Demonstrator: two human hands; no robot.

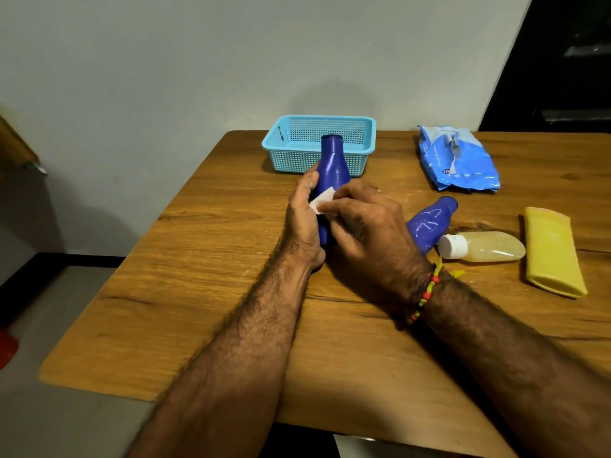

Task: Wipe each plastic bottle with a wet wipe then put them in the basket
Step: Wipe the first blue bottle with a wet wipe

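My left hand (pixel 305 219) grips a dark blue plastic bottle (pixel 332 166) around its lower body, the neck pointing away from me. My right hand (pixel 367 226) presses a small white wet wipe (pixel 322 201) against the bottle's side. The light blue perforated basket (pixel 363 127) stands behind the bottle at the table's far edge, with nothing visible inside. A second blue bottle (pixel 429 223) lies on the table to the right, partly hidden by my right hand. Beside it lie a clear bottle with a white cap (pixel 486 246) and a yellow tube (pixel 550 252).
A blue pack of wet wipes (pixel 458 160), torn open, lies at the back right. The wooden table (pixel 198 292) ends at a grey wall behind and drops to the floor on the left. A dark doorway is at the far right.
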